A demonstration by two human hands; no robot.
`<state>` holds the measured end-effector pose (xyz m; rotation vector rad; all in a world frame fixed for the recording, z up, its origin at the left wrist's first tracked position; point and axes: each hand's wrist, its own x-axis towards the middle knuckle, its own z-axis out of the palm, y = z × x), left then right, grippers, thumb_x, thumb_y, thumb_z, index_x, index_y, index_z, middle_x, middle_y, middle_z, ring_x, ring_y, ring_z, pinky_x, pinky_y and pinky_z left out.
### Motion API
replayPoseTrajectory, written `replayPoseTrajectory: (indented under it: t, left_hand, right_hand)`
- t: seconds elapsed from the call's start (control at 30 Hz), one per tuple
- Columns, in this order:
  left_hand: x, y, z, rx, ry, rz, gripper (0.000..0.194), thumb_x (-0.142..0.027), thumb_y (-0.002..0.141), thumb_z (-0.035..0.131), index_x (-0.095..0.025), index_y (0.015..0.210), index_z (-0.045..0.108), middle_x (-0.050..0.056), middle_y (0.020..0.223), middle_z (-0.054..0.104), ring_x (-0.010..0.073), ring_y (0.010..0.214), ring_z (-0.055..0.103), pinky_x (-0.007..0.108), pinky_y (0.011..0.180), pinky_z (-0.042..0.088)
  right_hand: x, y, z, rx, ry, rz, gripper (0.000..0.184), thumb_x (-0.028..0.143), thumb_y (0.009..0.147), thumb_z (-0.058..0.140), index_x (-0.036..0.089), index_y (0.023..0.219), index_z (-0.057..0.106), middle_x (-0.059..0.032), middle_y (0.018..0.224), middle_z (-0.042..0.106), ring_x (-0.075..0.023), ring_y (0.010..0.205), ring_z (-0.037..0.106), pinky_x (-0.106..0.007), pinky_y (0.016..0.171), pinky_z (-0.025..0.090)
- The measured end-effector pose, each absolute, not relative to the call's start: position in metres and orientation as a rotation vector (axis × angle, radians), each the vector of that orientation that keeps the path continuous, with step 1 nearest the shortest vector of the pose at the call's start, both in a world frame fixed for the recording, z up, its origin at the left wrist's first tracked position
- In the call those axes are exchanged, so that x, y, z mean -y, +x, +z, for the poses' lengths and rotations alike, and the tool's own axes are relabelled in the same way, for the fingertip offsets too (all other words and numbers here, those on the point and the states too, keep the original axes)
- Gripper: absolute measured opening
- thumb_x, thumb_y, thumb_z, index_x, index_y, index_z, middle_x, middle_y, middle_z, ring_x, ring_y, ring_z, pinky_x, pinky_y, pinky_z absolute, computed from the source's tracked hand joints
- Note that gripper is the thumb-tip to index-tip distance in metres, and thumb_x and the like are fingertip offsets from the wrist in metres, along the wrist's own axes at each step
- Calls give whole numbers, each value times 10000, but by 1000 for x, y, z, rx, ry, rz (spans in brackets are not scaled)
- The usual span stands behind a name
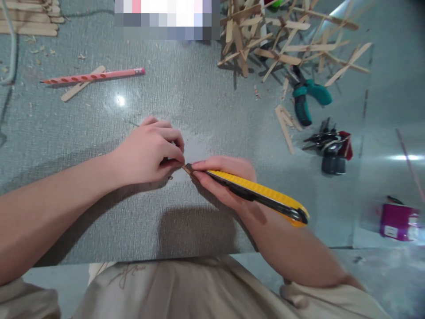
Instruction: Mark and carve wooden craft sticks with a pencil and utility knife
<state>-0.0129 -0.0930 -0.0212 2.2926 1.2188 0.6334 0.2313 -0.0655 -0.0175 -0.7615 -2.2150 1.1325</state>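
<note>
My right hand is closed around a yellow and black utility knife, its blade end pointing left toward my other hand. Just at the blade is a small wooden craft stick, of which only a short piece shows between my hands. My left hand pinches the other end of that stick, fingers curled and mostly covering it. Both hands are close together, low over the grey textured table.
Top right holds a heap of joined craft sticks, with teal-handled pliers and a dark cluster of small tools below. A pink pencil crosses a loose stick at left. More sticks lie top left. A purple box stands far right.
</note>
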Motion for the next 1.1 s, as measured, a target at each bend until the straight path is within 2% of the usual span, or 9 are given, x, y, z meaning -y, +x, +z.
replayPoseTrajectory:
  t: [0.27,0.43,0.57,0.83,1.1]
  left_hand:
    - [90,-13,-21,-1223,2219,609,213,-190,933,649,-265,826,816,-1,879,743,173,846,640,371,875,380]
    - [90,-13,-22,-1227,2190,610,195,-198,918,664,-266,819,818,-5,852,728,170,834,632,374,879,380]
    - [90,-12,-22,-1237,2191,615,203,-180,906,659,-264,813,819,-7,830,717,166,818,624,372,875,378]
    - [91,-11,-22,-1256,2216,573,212,-222,944,655,-270,834,829,2,830,716,179,853,630,378,883,378]
    - [92,-12,-25,-1255,2225,580,205,-256,961,654,-274,853,828,0,839,717,163,842,624,374,903,380]
  right_hand:
    - [67,229,-16,2217,-784,1145,68,247,970,707,284,965,764,-17,866,830,-223,735,791,-349,638,649]
    - [69,230,-17,2201,-806,1181,130,235,959,719,352,997,763,-5,894,832,-229,754,791,-364,662,648]
    - [69,231,-18,2208,-814,1175,152,224,953,723,360,1009,761,-7,905,831,-240,766,791,-388,687,651]
    - [77,230,-19,2271,-758,988,146,161,956,716,291,1020,735,-10,949,831,-187,796,791,-323,750,656]
    - [77,227,-16,2390,-682,918,147,146,967,681,275,1004,741,-37,924,815,-187,783,784,-306,717,636]
